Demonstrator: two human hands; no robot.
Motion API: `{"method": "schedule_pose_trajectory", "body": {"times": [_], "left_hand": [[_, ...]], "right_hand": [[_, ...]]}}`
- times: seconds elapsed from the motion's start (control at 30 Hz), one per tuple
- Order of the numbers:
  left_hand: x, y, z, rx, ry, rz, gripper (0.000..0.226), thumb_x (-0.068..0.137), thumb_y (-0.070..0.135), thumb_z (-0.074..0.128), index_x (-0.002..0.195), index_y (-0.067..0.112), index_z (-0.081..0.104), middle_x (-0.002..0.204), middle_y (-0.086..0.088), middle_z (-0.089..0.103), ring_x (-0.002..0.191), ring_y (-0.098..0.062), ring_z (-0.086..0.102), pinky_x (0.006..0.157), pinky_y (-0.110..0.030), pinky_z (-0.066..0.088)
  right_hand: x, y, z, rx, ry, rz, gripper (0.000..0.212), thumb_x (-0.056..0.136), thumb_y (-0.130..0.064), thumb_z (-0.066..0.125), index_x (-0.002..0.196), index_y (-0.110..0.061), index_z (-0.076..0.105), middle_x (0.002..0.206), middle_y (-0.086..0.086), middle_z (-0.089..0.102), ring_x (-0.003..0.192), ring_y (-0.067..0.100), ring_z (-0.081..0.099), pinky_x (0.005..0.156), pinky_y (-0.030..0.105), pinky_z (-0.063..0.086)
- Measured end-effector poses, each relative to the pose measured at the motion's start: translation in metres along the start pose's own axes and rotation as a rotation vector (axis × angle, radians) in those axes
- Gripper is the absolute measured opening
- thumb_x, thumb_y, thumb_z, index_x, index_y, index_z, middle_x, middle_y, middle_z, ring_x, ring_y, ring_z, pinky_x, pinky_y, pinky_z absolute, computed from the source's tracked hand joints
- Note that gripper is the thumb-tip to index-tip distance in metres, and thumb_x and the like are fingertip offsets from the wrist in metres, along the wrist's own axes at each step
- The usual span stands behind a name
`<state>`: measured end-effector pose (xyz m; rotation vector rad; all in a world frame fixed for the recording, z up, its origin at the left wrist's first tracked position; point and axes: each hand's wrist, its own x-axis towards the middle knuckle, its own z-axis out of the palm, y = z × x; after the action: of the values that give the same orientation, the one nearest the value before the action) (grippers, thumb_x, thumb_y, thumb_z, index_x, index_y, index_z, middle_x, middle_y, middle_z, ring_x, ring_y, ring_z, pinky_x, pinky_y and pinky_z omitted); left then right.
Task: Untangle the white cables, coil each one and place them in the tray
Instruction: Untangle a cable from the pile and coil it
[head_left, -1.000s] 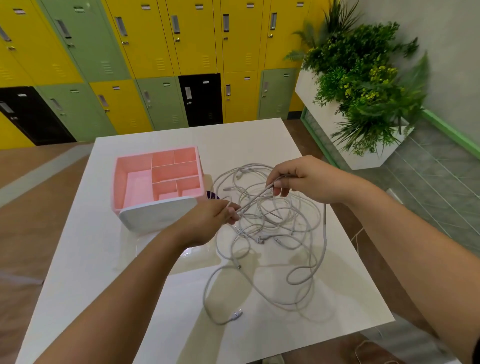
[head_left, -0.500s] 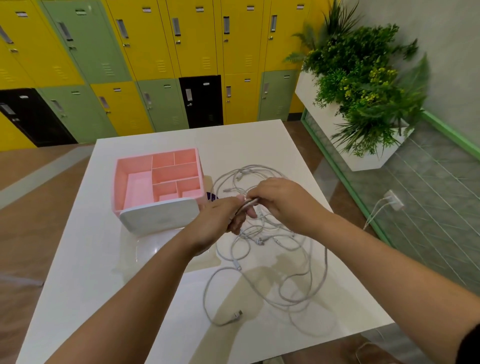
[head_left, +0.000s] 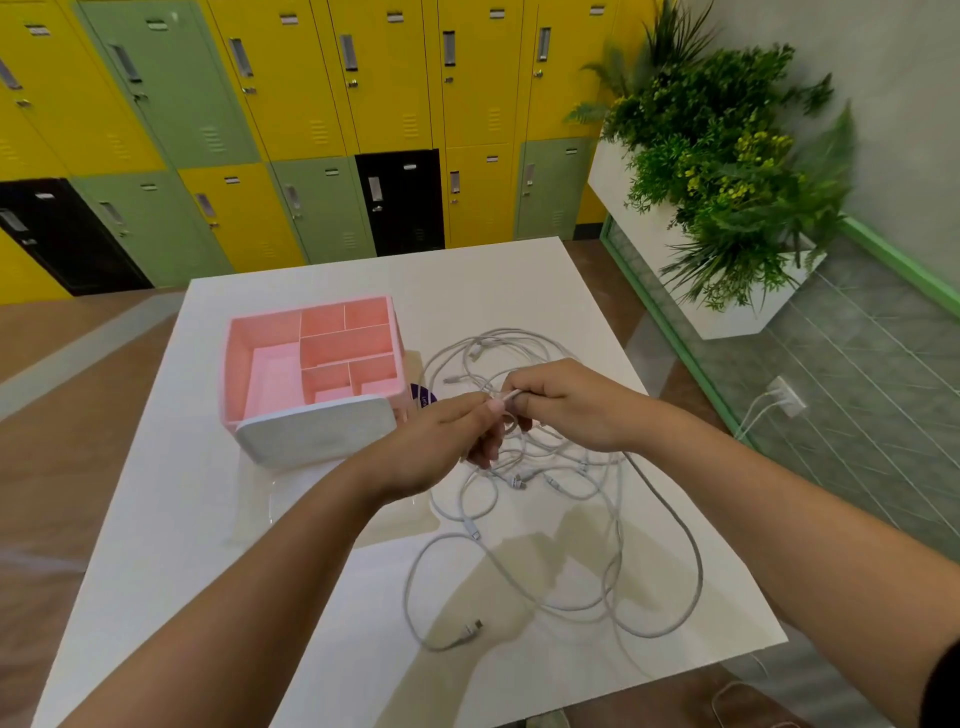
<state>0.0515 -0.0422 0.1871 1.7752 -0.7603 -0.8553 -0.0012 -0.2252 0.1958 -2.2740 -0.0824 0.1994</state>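
A tangle of white cables sprawls over the right half of the white table, with a plug end lying near the front. My left hand and my right hand meet above the tangle, each pinching the same short stretch of white cable between thumb and fingers. The pink tray with several compartments and a white front panel stands to the left of my hands, with nothing in its compartments.
A small purple thing peeks out beside the tray's right wall. Yellow, green and black lockers line the back. A white planter with green plants stands to the right of the table. The table's right and front edges are close to the cables.
My right hand moved left and down to meet the left hand, shortening the cable stretch held between them. The cable pile shifted slightly.
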Motion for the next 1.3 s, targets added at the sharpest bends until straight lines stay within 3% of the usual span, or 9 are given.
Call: {"method": "schedule_pose_trajectory", "body": {"times": [0.13, 0.27, 0.37, 0.6, 0.73, 0.87, 1.03, 1.17, 1.3], "left_hand": [[-0.001, -0.002, 0.006, 0.055, 0.054, 0.009, 0.029, 0.104, 0.03, 0.035, 0.096, 0.015, 0.059, 0.067, 0.004, 0.048, 0.062, -0.009, 0.046, 0.062, -0.016, 0.041], [0.001, -0.001, 0.013, 0.008, 0.053, 0.023, 0.03, 0.104, 0.034, 0.035, 0.093, 0.024, 0.061, 0.066, 0.007, 0.047, 0.063, -0.01, 0.046, 0.067, -0.023, 0.041], [0.001, 0.004, 0.018, -0.009, 0.049, 0.026, 0.031, 0.103, 0.035, 0.038, 0.09, 0.022, 0.062, 0.065, 0.007, 0.047, 0.063, -0.009, 0.045, 0.067, -0.024, 0.043], [-0.001, 0.004, 0.019, 0.061, 0.146, 0.035, 0.032, 0.102, 0.036, 0.038, 0.094, 0.016, 0.061, 0.059, 0.01, 0.046, 0.06, -0.009, 0.045, 0.061, -0.02, 0.041], [-0.002, -0.001, 0.017, -0.086, 0.173, 0.019, 0.035, 0.105, 0.031, 0.034, 0.098, 0.015, 0.064, 0.057, 0.009, 0.04, 0.059, -0.011, 0.04, 0.063, -0.029, 0.038], [0.0, 0.002, 0.018, -0.099, 0.216, 0.025, 0.032, 0.104, 0.032, 0.034, 0.102, 0.019, 0.063, 0.061, 0.009, 0.041, 0.063, -0.012, 0.041, 0.061, -0.016, 0.039], [0.002, 0.006, 0.017, -0.374, 0.235, 0.029, 0.028, 0.104, 0.027, 0.036, 0.097, 0.014, 0.06, 0.059, 0.009, 0.039, 0.056, -0.011, 0.037, 0.064, -0.025, 0.035], [0.007, 0.013, 0.016, -0.564, 0.288, 0.072, 0.027, 0.105, 0.019, 0.033, 0.109, 0.01, 0.058, 0.063, 0.005, 0.039, 0.057, -0.012, 0.033, 0.065, -0.027, 0.031], [0.011, 0.017, 0.011, -0.599, 0.278, 0.091, 0.029, 0.104, 0.011, 0.032, 0.118, 0.013, 0.058, 0.072, 0.004, 0.059, 0.06, -0.011, 0.039, 0.068, -0.027, 0.035]], "right_hand": [[0.001, -0.001, -0.004, 0.027, -0.005, 0.037, 0.015, 0.096, -0.014, 0.05, 0.095, -0.016, 0.065, 0.087, -0.007, 0.063, 0.079, 0.005, 0.056, 0.074, 0.021, 0.042], [-0.001, -0.002, -0.011, 0.236, -0.054, 0.077, 0.019, 0.09, -0.011, 0.053, 0.105, -0.011, 0.065, 0.092, -0.001, 0.064, 0.085, 0.008, 0.058, 0.086, 0.031, 0.045], [-0.003, 0.002, -0.014, 0.39, -0.123, 0.087, 0.032, 0.078, -0.015, 0.052, 0.108, -0.008, 0.062, 0.095, 0.016, 0.062, 0.083, 0.014, 0.058, 0.083, 0.036, 0.045], [-0.003, 0.011, -0.02, 0.507, -0.128, 0.109, 0.018, 0.084, -0.005, 0.051, 0.1, -0.009, 0.057, 0.09, 0.008, 0.063, 0.079, 0.012, 0.061, 0.077, 0.033, 0.048], [-0.008, 0.018, -0.026, 0.44, -0.095, 0.061, 0.014, 0.092, -0.006, 0.058, 0.106, -0.01, 0.059, 0.094, 0.01, 0.066, 0.084, 0.016, 0.065, 0.075, 0.029, 0.048], [-0.003, 0.024, -0.019, 0.419, 0.151, 0.035, 0.015, 0.089, -0.002, 0.062, 0.094, -0.014, 0.068, 0.085, 0.011, 0.069, 0.077, 0.016, 0.064, 0.076, 0.031, 0.052], [0.002, 0.039, -0.002, 0.219, 0.393, 0.058, 0.022, 0.088, -0.005, 0.065, 0.081, -0.027, 0.065, 0.073, -0.011, 0.067, 0.072, 0.0, 0.062, 0.074, 0.016, 0.049], [-0.004, 0.048, 0.021, 0.045, 0.406, 0.124, 0.018, 0.092, -0.008, 0.058, 0.084, -0.023, 0.064, 0.07, -0.01, 0.064, 0.07, 0.008, 0.061, 0.073, 0.024, 0.049], [-0.013, 0.043, 0.047, 0.03, 0.295, 0.166, 0.019, 0.096, -0.013, 0.052, 0.084, -0.01, 0.066, 0.066, -0.007, 0.063, 0.061, 0.012, 0.06, 0.068, 0.03, 0.05]]}}
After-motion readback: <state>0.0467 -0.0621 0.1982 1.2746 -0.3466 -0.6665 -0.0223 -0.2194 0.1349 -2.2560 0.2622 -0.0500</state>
